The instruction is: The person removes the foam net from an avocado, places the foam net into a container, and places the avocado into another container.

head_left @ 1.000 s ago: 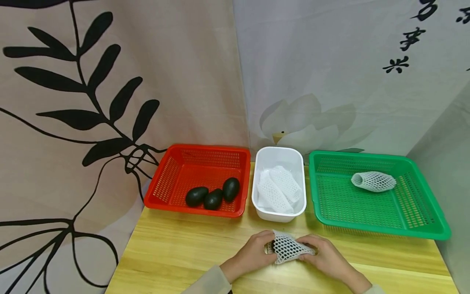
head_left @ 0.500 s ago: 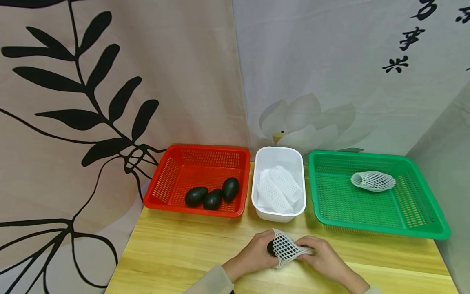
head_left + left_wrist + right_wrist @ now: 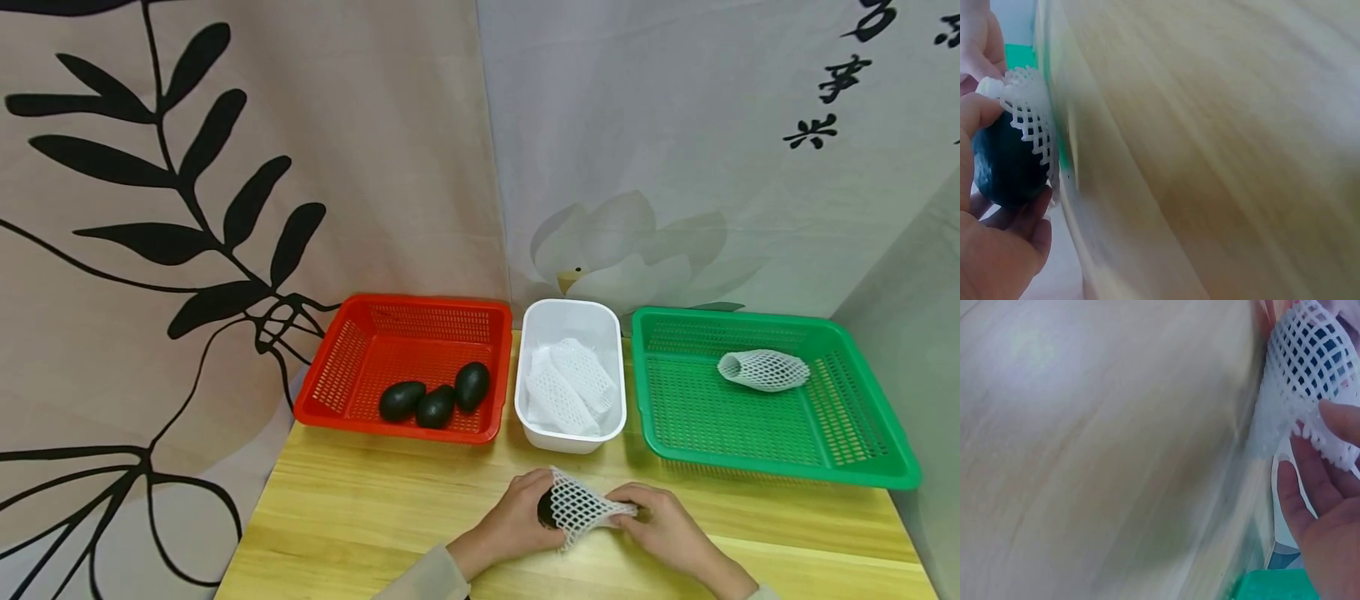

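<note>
My left hand (image 3: 512, 518) grips a dark green avocado (image 3: 1009, 161) by its rounded end, thumb on one side and fingers on the other. A white foam net sleeve (image 3: 583, 505) covers the avocado's other end, its wide mouth spread around the fruit. On the sleeve's narrow end, the thumb and fingers of my right hand (image 3: 660, 527) pinch the foam. Through the mesh in the right wrist view, the dark fruit shows inside the foam net sleeve (image 3: 1311, 357). Both hands are held low over the wooden table's near part.
Behind the hands stand a red basket (image 3: 330, 419) with three avocados (image 3: 435, 407), a white tub (image 3: 573, 446) holding foam sleeves (image 3: 562, 392), and a green basket (image 3: 780, 471). One netted piece (image 3: 763, 370) lies in the green basket. A printed curtain (image 3: 405, 150) hangs behind the wooden table (image 3: 337, 517).
The sleeve's mouth has shifted slightly left and now fits over part of the avocado, whose dark end shows more at the left hand. The right hand has stayed almost in place.
</note>
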{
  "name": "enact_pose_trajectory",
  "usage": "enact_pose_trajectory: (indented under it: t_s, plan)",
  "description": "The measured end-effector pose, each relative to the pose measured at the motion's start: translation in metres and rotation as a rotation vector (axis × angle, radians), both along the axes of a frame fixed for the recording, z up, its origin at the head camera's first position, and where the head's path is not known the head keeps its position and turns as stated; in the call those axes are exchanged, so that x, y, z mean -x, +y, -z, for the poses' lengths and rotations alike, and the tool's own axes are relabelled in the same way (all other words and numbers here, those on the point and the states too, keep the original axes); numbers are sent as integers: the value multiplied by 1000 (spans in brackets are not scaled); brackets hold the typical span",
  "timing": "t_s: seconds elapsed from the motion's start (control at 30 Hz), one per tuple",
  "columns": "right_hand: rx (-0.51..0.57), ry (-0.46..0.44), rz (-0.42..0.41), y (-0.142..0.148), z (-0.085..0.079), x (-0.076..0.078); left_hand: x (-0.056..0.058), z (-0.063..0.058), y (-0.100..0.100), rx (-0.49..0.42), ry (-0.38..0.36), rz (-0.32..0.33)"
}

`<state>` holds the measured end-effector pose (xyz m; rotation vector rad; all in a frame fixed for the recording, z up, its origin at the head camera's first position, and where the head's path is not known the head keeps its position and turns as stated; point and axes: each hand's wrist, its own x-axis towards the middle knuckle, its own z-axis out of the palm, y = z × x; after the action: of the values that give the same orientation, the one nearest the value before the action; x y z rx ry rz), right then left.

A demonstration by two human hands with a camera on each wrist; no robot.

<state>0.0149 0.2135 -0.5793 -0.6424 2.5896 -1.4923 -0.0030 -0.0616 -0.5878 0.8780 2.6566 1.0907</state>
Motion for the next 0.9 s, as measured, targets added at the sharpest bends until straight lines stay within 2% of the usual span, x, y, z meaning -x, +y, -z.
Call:
enact_pose_trajectory:
  t_s: [0.27,0.33,0.53,0.73,0.9]
  plan:
    - [20,-46,26,3,-1,-1,-3,-7,-9,-29,-157,-56]
    - [33,-37,28,3,-1,-2,-4,-7,-12,-41,-153,-63]
    - [66,0,40,3,-6,-4,-7,-7,-22,-94,-64,-78]
    - [84,-27,50,5,-7,-4,-8,-9,-31,-134,-115,-107]
    - [67,-8,57,7,-5,-2,-7,-10,-36,-156,-84,-116]
